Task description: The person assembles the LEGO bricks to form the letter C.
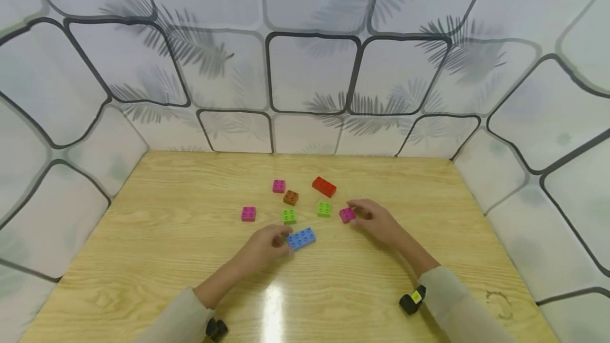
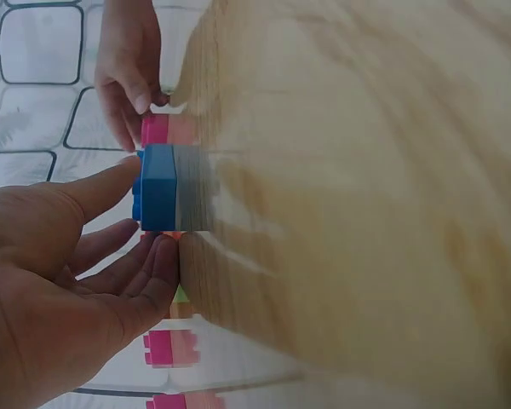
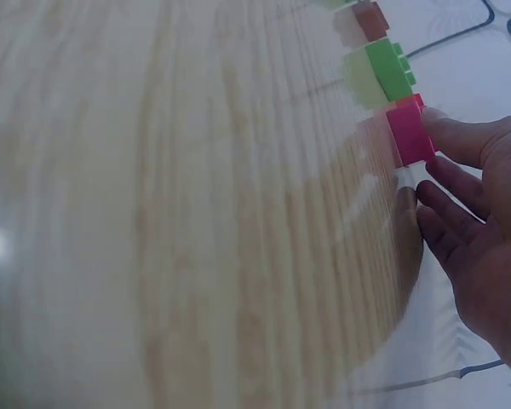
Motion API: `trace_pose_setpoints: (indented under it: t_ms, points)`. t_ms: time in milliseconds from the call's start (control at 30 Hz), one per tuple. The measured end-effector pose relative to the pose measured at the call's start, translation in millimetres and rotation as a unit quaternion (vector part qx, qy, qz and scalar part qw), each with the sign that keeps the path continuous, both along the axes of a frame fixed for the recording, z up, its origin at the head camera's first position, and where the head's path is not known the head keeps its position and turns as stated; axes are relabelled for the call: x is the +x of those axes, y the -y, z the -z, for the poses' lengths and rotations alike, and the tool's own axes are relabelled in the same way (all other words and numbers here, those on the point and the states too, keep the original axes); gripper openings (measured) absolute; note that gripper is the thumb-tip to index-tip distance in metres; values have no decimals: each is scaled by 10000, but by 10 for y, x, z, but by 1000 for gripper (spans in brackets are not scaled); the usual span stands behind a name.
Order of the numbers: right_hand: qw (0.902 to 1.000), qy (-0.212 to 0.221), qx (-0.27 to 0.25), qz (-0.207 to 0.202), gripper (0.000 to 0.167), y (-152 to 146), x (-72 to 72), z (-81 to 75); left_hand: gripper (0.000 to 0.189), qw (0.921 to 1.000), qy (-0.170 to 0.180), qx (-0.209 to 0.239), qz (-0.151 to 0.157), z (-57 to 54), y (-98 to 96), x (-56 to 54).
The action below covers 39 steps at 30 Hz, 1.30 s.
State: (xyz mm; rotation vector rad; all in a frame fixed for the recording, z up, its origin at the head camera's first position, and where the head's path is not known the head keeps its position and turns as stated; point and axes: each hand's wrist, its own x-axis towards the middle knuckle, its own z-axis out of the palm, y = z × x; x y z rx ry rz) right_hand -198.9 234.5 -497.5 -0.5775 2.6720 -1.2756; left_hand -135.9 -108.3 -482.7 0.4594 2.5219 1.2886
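Observation:
A blue brick (image 1: pixel 301 238) with two rows of studs lies on the wooden table. Its left end sits between the thumb and fingers of my left hand (image 1: pixel 265 246), which grips it; the left wrist view shows the same blue brick (image 2: pixel 159 187) from its side, thumb at one side and fingers at the other. Further right, my right hand (image 1: pixel 376 222) pinches a small pink brick (image 1: pixel 347 215) between thumb and fingertips. The right wrist view shows this pink brick (image 3: pixel 410 135) at the fingertips, with the other fingers loosely bent beside it.
Beyond the hands lie two lime green bricks, one left (image 1: pixel 289 216) and one right (image 1: pixel 324 209), a brown brick (image 1: pixel 291 197) and a long red brick (image 1: pixel 324 187). Two more pink bricks (image 1: pixel 249 214) lie to the left. A patterned curtain (image 1: pixel 305 78) closes off the table's back and sides.

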Motion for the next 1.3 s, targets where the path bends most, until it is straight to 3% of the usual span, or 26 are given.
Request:
trace_pose_setpoints:
  t_ms: [300,533,1300]
  points:
    - [9995,-208,157,-200,48,40,-65,77,43,9999,-159,24,46,55,-8,-10]
    - [9996,-91,249,-20,41,74,-65,96,37,9996,-259,-136,18,54,-28,-15]
    - [9992,-366,2,153,40,147,28,69,40,9993,-98,-240,264,11,3,-101]
